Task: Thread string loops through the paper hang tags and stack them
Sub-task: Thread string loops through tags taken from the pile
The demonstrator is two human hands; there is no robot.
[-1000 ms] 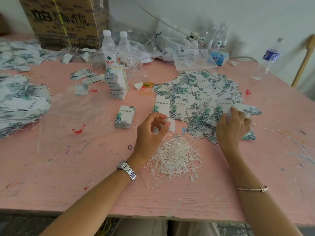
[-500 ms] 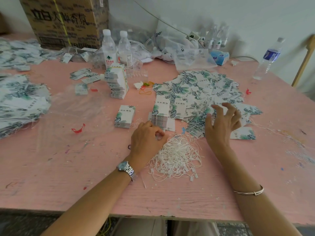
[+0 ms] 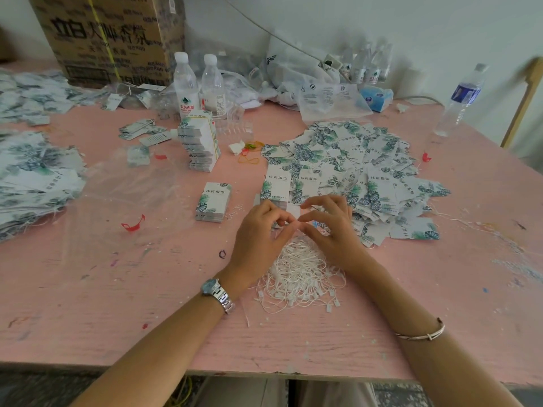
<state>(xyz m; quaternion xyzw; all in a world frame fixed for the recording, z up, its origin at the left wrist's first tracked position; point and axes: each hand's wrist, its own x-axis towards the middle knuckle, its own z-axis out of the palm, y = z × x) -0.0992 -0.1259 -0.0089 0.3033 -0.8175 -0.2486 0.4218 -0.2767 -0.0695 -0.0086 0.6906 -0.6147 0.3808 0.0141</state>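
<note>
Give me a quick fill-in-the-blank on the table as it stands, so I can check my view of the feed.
1. The left hand and the right hand meet fingertip to fingertip above the pile of ____ string loops.
2. The left wrist wears a metal ____, the right wrist a thin bracelet.
3. The short stack of tags lies to the ____ of both hands.
4. The top of the table is coloured ____.

Missing words: white; watch; left; pink.
</note>
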